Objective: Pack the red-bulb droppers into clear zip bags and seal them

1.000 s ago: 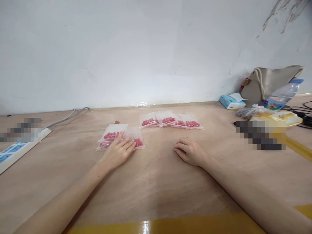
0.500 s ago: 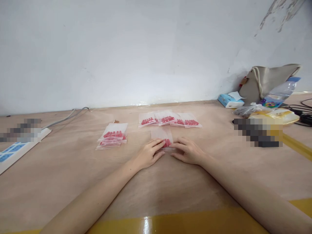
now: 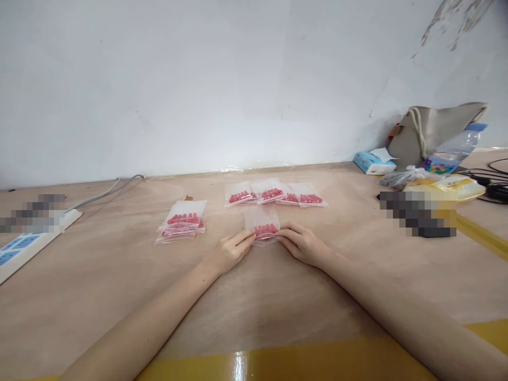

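A small clear zip bag of red pieces [image 3: 264, 226] lies on the tan table [image 3: 254, 296] between my hands. My left hand [image 3: 229, 252] pinches its lower left corner with closed fingers. My right hand [image 3: 302, 243] grips its lower right corner, fingers curled. A stack of similar bags [image 3: 183, 224] sits to the left of my left hand. A row of several filled bags [image 3: 274, 193] lies just beyond the held one.
A white power strip [image 3: 27, 241] with a grey cable lies at the far left. At the back right stand a beige cloth bag [image 3: 434, 132], a blue tissue pack [image 3: 371, 161], plastic bags and black cables. A yellow stripe runs along the near edge.
My left hand slid one bag from beside the left stack to the middle. My right hand closed in, and both hands now grip its lower corners.
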`<state>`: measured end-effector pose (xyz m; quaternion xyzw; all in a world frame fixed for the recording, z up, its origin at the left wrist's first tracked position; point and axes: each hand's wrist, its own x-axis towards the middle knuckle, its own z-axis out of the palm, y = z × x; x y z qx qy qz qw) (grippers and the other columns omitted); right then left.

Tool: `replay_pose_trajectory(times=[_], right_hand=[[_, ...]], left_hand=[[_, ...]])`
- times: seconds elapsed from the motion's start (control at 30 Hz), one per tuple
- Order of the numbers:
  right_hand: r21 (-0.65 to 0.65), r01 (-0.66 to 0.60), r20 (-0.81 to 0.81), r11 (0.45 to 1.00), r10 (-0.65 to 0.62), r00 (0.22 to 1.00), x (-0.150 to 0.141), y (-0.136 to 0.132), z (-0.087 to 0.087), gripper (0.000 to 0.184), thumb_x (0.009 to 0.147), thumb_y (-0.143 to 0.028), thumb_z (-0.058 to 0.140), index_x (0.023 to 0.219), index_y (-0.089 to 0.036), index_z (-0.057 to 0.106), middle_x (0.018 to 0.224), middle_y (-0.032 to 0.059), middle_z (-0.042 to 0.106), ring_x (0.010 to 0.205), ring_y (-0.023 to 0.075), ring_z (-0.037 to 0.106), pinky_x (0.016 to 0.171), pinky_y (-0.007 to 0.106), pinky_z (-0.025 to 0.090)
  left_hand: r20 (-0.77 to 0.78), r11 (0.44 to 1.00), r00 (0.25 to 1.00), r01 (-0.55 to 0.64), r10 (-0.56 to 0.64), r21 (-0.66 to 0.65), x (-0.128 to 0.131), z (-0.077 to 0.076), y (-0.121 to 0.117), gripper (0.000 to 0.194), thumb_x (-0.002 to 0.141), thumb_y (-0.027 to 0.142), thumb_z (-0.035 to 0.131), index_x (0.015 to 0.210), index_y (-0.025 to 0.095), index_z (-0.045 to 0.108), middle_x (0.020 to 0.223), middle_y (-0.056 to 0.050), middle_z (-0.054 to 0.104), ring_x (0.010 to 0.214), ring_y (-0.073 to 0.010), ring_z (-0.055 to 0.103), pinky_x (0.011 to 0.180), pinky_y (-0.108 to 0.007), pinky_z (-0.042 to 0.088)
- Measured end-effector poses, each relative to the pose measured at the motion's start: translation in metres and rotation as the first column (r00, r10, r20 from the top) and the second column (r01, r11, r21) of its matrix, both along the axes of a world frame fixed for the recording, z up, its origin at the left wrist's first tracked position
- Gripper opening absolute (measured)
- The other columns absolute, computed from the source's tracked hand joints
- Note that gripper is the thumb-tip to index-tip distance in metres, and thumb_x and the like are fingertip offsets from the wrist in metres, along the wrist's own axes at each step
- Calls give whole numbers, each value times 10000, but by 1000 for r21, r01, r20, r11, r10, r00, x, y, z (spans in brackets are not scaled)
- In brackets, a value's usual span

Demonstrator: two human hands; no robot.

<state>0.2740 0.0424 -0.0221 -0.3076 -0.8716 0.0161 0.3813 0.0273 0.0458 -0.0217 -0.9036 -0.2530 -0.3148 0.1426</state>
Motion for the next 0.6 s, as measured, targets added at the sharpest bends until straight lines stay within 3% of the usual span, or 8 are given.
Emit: replay_pose_trajectory(times=[0.17,0.47,0.6], right_hand=[[50,-40,-56,998,43,998,2,4,-9,206,833,-212,490,1021,-212,575,916,62,596,756,118,591,657,236,506],[335,91,203,938,-166,965,6,7,0,198,857,-173,445,801,-207,632,747,16,636,646,98,544,574,236,374],[393,112,265,913,-229,937,4,5,3,238,868,-161,420,767,-203,632,688,14,615,623,98,503,557,259,298]], left_hand=[[18,999,1000,-18,17,51,-4,-1,5,230,882,162,443,1064,178,582,1034,-71,646,920,-163,631,811,-271,536],[-99,993,994,66,-56,94,-13,3,13,206,887,129,423,976,183,600,1016,-55,659,881,-151,645,780,-252,542],[-146,988,986,97,-79,121,-14,6,14,205,885,110,418,921,166,612,984,-62,671,819,-156,658,732,-266,552]])
